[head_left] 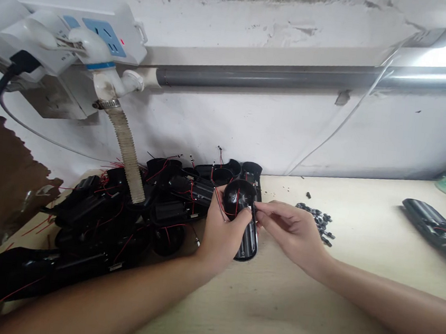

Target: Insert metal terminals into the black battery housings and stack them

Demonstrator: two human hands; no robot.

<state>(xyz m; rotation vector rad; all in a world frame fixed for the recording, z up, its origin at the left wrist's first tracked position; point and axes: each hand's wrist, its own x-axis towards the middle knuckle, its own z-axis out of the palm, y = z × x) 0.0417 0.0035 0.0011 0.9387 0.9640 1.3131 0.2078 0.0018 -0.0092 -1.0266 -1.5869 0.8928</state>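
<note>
Along the back of the bench point(270, 321), a heap of black plastic housings point(188, 190) with red wires is sitting at left. At centre, the left hand point(221, 236) is gripping one wired housing point(239, 198), fingers wrapped around it, while right fingertips point(257, 207) are pinching together at its top, held item unclear. Loose black bits point(315, 219) are still lying right of it, another housing point(432, 226) further right.

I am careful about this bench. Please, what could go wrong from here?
The thin red wires on the black plastic housing in the left hand could snag on the pile of housings beside it. The right hand is close to the small black parts, which might get knocked and scatter. The white pipe fitting sits against the power strip, so a leak might reach the sockets.
</note>
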